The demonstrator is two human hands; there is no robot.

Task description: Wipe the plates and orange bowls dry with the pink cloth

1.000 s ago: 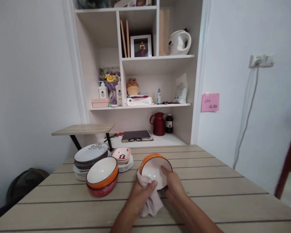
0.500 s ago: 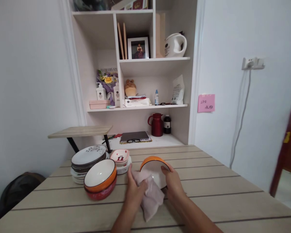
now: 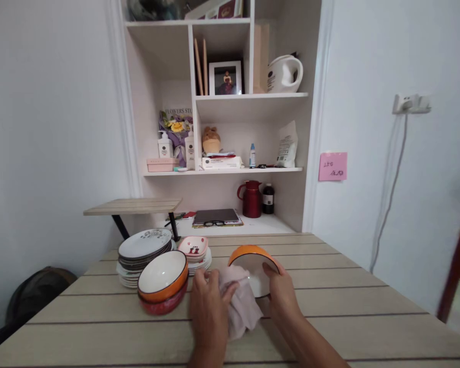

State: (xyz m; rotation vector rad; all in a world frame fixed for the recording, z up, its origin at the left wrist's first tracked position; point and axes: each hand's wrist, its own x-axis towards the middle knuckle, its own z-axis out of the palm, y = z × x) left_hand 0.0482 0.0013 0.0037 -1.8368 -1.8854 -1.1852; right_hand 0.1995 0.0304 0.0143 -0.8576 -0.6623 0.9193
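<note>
An orange bowl [image 3: 257, 273] with a white inside is tilted toward me above the table. My right hand [image 3: 281, 286] grips its right rim, thumb inside the bowl. A pale pink cloth [image 3: 242, 301] hangs over the bowl's left side, and my left hand [image 3: 210, 301] is closed on it with bent fingers. To the left of my hands, another orange bowl [image 3: 163, 276] sits in a red bowl [image 3: 164, 305]. Part of the held bowl's left rim is hidden by the cloth.
Behind the stacked bowls stand a pile of plates [image 3: 145, 244] and small pink-rimmed dishes [image 3: 193, 246] on white saucers. A small raised stand [image 3: 134, 206] is at the table's back left. The shelf unit holds a red jug [image 3: 251, 199] and a dark bottle [image 3: 268, 199].
My left hand has turned so that its back faces up, and the cloth has been pulled around with it. The bowl stays in my right hand. The whole view has shifted slightly.
</note>
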